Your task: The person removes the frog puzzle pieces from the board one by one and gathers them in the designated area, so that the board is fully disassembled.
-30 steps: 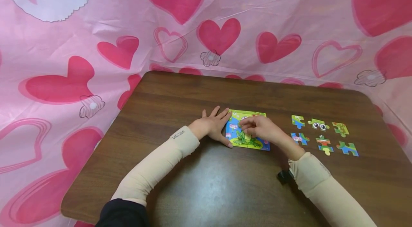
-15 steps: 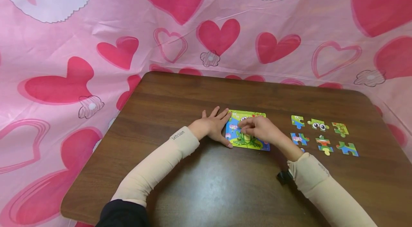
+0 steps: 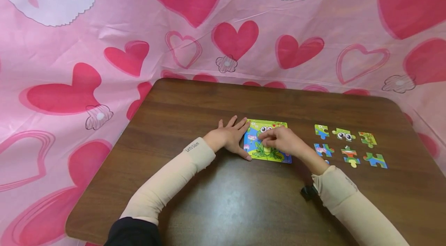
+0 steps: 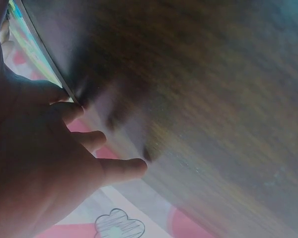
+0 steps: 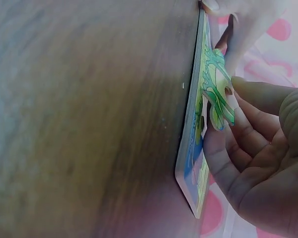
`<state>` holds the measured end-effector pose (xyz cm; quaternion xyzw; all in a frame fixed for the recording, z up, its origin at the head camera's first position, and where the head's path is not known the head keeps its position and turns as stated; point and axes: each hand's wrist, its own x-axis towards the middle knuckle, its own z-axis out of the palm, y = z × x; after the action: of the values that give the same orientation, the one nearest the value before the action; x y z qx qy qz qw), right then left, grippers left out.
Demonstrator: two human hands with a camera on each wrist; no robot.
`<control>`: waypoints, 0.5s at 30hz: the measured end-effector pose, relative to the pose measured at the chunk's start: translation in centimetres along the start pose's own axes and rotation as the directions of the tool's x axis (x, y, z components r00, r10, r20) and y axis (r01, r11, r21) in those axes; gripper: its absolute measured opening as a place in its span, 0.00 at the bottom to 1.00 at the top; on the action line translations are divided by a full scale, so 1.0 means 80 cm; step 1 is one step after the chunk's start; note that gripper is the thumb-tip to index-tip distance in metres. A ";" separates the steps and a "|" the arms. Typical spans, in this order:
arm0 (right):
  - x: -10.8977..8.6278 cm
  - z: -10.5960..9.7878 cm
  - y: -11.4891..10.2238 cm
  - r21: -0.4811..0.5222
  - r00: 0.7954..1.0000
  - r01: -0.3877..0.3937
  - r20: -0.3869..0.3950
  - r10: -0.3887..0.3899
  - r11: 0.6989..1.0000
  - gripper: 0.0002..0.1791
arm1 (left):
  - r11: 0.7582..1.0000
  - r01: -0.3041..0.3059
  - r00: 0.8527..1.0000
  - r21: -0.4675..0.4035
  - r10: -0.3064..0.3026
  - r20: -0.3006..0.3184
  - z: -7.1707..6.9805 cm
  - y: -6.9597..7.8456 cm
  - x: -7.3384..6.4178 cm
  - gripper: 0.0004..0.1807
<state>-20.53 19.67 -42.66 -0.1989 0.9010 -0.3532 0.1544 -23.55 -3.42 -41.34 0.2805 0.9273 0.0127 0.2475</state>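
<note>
A square frog puzzle board (image 3: 251,131) with a blue and yellow-green picture lies on the table. My left hand (image 3: 230,137) is spread beside it, with fingertips and thumb along its left edge. In the left wrist view, that hand's fingers (image 4: 121,169) are straight. My right hand (image 3: 285,140) is over the middle of the board, covering part of the picture. The right wrist view shows it pinching a green frog-leg puzzle piece (image 5: 219,94) between thumb and fingers, tilted close over the board.
To the right, loose puzzle pieces lie in two rows, among them one with two eyes (image 3: 343,135), one with a red mouth (image 3: 350,157) and a blue-green one (image 3: 375,160). Brown wooden table (image 3: 209,195); pink heart-print cloth (image 3: 156,13) hangs behind and at left.
The right hand has shifted very slightly, and more of the frog's eyes on the board shows past it. The left hand stays in place.
</note>
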 end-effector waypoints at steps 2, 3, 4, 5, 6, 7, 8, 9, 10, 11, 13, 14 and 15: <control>-0.001 0.000 0.000 0.008 1.000 0.000 0.008 0.000 1.000 0.13 | 1.000 -0.002 1.000 -0.002 0.002 0.001 0.000 0.000 -0.001 0.70; -0.001 0.000 0.000 0.013 1.000 -0.003 0.011 0.003 1.000 0.13 | 1.000 -0.002 1.000 -0.003 0.002 0.002 -0.001 0.001 -0.001 0.70; -0.001 0.000 0.000 0.017 1.000 -0.005 0.015 0.005 1.000 0.13 | 1.000 -0.002 1.000 -0.004 0.002 0.003 0.000 0.001 -0.001 0.70; -0.001 0.000 0.000 0.020 1.000 -0.008 0.017 0.008 1.000 0.12 | 1.000 -0.003 1.000 -0.004 0.003 0.004 0.000 0.001 -0.001 0.70; -0.002 0.000 0.000 0.024 1.000 -0.008 0.021 0.007 1.000 0.12 | 1.000 -0.003 1.000 -0.005 0.003 0.004 0.000 0.001 -0.001 0.70; -0.002 0.000 -0.001 0.027 1.000 -0.009 0.023 0.008 1.000 0.12 | 1.000 -0.003 1.000 -0.005 0.004 0.002 0.000 0.001 -0.001 0.70; -0.003 0.000 -0.001 0.029 1.000 -0.007 0.025 0.007 1.000 0.12 | 1.000 -0.004 1.000 -0.005 0.004 0.001 0.000 0.000 -0.001 0.70; -0.003 0.000 -0.001 0.030 1.000 -0.008 0.026 0.007 1.000 0.12 | 1.000 -0.003 1.000 -0.006 0.003 0.000 0.000 0.000 -0.001 0.70; -0.003 0.000 -0.001 0.031 1.000 -0.008 0.028 0.007 0.999 0.12 | 1.000 -0.004 1.000 -0.008 0.004 0.000 0.000 0.000 -0.001 0.70; -0.004 0.000 -0.001 0.033 1.000 -0.008 0.030 0.007 0.999 0.13 | 1.000 -0.004 1.000 -0.009 0.004 -0.001 0.000 0.000 -0.001 0.70; -0.005 -0.001 -0.002 0.036 0.999 -0.007 0.034 0.005 0.999 0.13 | 1.000 -0.005 1.000 -0.013 0.005 -0.002 0.000 -0.001 0.000 0.70; -0.005 -0.001 -0.002 0.036 0.999 -0.006 0.036 0.005 0.999 0.13 | 1.000 -0.005 1.000 -0.015 0.005 -0.002 0.000 0.000 0.000 0.70; -0.005 -0.001 -0.002 0.036 0.999 -0.015 0.035 0.014 0.999 0.13 | 1.000 -0.006 1.000 -0.017 0.006 -0.002 0.000 -0.001 0.000 0.70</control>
<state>-20.20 19.82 -42.42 -0.1958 0.8929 -0.3651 0.1764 -23.57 -3.46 -41.34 0.2810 0.9266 0.0214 0.2488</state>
